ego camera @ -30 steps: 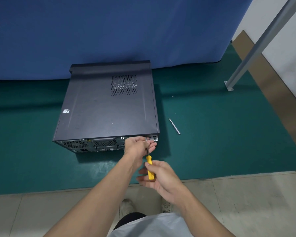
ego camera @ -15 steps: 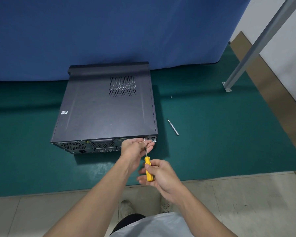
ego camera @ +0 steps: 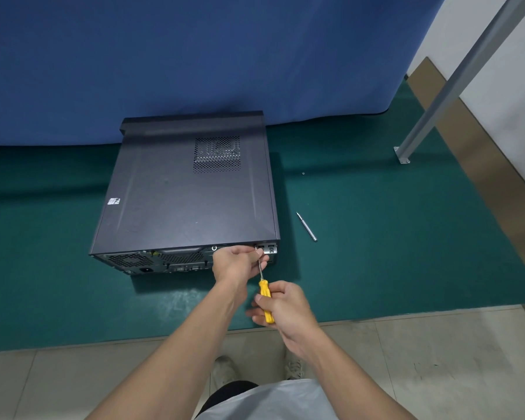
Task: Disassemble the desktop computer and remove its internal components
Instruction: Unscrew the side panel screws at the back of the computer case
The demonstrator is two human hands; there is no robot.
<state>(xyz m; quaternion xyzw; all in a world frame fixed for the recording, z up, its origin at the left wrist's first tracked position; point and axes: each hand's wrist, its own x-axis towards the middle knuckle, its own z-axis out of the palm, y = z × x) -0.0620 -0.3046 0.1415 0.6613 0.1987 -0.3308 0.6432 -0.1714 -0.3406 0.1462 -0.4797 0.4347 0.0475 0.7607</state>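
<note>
Currently at the cover-screw step. Task object, the desktop computer [ego camera: 188, 192], lies flat on the green mat [ego camera: 406, 253], rear panel facing near. The right hand [ego camera: 285, 310] grips the yellow handle of the screwdriver [ego camera: 263, 287]. The left hand [ego camera: 237, 262] pinches its shaft close to the tip, which meets the rear panel at its right end, just under the lid edge. Screw too small to make out. Judgement: early stage; next move needs firm pressure along the shaft while turning, then catching the screw. Case closed, contents hidden. A loose metal bit [ego camera: 306, 227] lies right of the case.
</note>
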